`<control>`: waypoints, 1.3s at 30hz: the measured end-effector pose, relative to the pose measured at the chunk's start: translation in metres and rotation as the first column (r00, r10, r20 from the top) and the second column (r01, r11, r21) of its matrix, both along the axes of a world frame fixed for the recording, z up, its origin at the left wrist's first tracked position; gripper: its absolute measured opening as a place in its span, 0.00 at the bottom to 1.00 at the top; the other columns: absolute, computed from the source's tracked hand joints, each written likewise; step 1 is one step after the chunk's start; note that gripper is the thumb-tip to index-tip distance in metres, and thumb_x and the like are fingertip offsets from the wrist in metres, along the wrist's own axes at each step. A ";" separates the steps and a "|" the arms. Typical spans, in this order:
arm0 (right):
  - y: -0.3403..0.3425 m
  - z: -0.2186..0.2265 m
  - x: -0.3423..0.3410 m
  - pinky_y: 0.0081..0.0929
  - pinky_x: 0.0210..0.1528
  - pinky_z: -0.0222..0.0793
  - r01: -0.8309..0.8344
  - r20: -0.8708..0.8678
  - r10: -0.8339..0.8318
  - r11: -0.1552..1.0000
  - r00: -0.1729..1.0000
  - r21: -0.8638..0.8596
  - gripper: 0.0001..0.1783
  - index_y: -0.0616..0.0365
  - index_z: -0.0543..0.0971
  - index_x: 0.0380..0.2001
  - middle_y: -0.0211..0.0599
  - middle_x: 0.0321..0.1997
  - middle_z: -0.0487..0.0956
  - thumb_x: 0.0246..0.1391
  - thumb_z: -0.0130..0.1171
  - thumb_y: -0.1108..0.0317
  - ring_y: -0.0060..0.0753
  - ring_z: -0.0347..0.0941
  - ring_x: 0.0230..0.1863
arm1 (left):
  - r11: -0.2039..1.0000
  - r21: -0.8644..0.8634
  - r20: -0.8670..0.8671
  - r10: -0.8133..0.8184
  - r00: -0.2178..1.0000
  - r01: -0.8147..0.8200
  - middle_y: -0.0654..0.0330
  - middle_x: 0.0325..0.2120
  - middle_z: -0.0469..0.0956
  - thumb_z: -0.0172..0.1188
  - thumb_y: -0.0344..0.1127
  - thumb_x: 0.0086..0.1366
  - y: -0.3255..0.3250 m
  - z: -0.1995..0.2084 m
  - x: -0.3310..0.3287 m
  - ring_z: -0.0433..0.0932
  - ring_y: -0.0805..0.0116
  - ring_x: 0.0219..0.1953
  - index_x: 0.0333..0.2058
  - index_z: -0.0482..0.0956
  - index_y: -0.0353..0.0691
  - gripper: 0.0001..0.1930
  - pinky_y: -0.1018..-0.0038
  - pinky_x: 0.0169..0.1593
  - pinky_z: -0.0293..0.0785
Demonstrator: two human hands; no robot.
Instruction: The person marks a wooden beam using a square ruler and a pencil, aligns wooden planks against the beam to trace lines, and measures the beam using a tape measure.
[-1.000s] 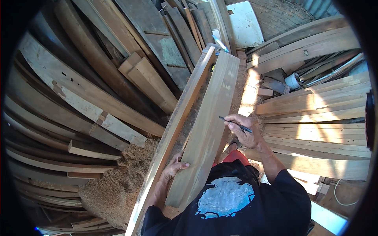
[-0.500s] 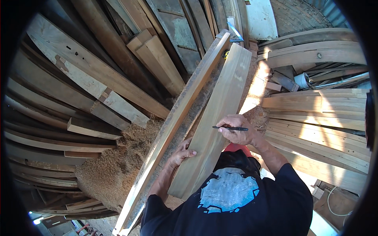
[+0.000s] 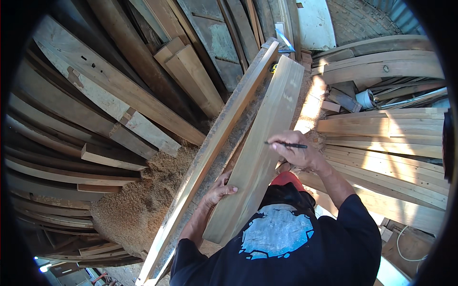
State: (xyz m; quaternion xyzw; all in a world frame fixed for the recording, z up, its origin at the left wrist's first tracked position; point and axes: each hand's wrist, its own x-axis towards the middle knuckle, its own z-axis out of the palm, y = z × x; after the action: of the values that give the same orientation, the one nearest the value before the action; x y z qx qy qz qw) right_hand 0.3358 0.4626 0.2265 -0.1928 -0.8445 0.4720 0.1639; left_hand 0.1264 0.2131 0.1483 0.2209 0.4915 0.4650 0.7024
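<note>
Hard sunlight from the right; glare on the stacked planks [image 3: 381,128] with striped shadows. Left timber pile [image 3: 71,143] sits in dim shade. Sharp centre, fisheye bending edges, black vignette all round.

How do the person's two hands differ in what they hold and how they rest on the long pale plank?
The right hand grips a dark pencil with its tip on the plank's face; the left hand holds no tool. The left hand's fingers wrap the plank's left edge, while the right hand rests over its right edge. The left hand sits nearer the person's body, the right farther up. Both are bare and touch the same plank.
</note>
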 end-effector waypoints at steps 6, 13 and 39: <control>0.011 -0.015 0.017 0.33 0.37 0.75 -0.222 0.160 0.257 0.953 0.953 -0.209 0.14 0.64 0.82 0.39 0.43 0.32 0.84 0.60 0.54 0.64 0.36 0.80 0.30 | 1.000 -0.003 -0.027 -0.021 0.999 0.021 0.52 0.54 0.75 0.70 0.46 0.44 -0.001 0.001 -0.005 0.71 0.64 0.57 0.64 0.65 0.29 0.48 0.69 0.63 0.63; 0.048 -0.128 0.077 0.30 0.38 0.77 0.276 0.119 -0.283 0.622 0.952 -0.733 0.29 0.65 0.75 0.52 0.44 0.38 0.85 0.67 0.53 0.46 0.28 0.80 0.35 | 1.000 0.016 0.018 -0.017 1.000 0.016 0.52 0.55 0.74 0.72 0.46 0.43 0.005 0.002 -0.005 0.71 0.63 0.58 0.64 0.64 0.28 0.50 0.69 0.63 0.63; 0.055 -0.033 -0.158 0.41 0.59 0.69 -0.854 -0.874 -0.076 -0.268 0.480 -0.446 0.21 0.61 0.71 0.55 0.39 0.49 0.74 0.66 0.56 0.59 0.40 0.73 0.52 | 0.959 0.283 0.075 0.002 0.997 -0.024 0.48 0.65 0.66 0.64 0.68 0.57 -0.010 -0.033 -0.004 0.65 0.57 0.67 0.71 0.56 0.35 0.54 0.60 0.67 0.62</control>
State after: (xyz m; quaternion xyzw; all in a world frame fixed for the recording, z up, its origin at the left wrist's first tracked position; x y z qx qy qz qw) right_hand 0.1780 0.5181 0.1934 0.2715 -0.1170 0.9541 0.0481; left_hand 0.1223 0.2029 0.1153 0.2984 0.3948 0.5431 0.6783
